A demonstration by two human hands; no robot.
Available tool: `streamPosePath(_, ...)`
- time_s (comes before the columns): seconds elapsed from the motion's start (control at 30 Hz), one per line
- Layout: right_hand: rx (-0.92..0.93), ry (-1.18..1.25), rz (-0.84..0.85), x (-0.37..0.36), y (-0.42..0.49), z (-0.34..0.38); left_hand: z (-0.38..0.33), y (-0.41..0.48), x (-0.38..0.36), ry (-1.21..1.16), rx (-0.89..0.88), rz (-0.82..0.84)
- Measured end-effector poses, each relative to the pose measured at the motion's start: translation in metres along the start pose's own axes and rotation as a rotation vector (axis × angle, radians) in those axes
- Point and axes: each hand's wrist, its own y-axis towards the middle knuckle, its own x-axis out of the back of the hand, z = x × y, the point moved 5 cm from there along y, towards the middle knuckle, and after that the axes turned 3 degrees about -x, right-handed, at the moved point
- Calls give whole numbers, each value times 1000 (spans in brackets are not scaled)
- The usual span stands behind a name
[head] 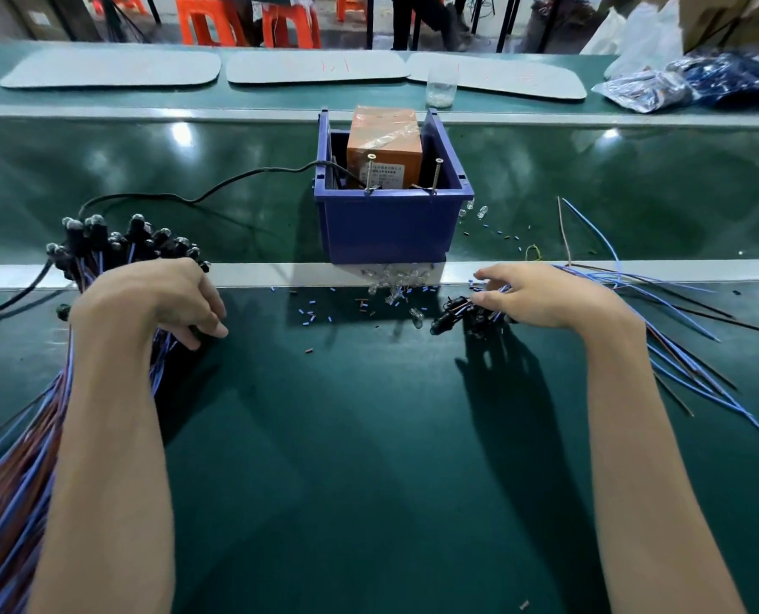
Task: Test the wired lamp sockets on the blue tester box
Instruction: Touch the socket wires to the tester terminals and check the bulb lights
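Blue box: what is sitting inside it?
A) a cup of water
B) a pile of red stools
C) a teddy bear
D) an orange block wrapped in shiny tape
D: an orange block covered in clear tape stands inside the blue box, behind two screws sticking up at the front rim.

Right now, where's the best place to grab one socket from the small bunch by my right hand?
Probably pinch one black socket by its body, from above and the left: the sockets stick out leftward past your right hand, while their wires fan loosely rightward and would likely tangle.
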Motion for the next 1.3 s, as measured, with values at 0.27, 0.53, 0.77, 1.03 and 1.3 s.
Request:
streamPosePath(0.27,9,15,5,2,-2,-1,-2,-10,9,-9,-40,-30)
streamPosePath(0.53,17,26,22,1,-2,2,18,2,-1,-79,55,68)
streamPosePath(0.77,102,89,-74,10,-12,14,-19,1,-13,-160,-199,115)
streamPosePath(1.03,492,568,5,2,-27,68,-127,-45,-17,-606,-878,-242)
streamPosePath(1.3,684,975,56,1,-30,83,-157,-67,-24,-944,-1002,-357)
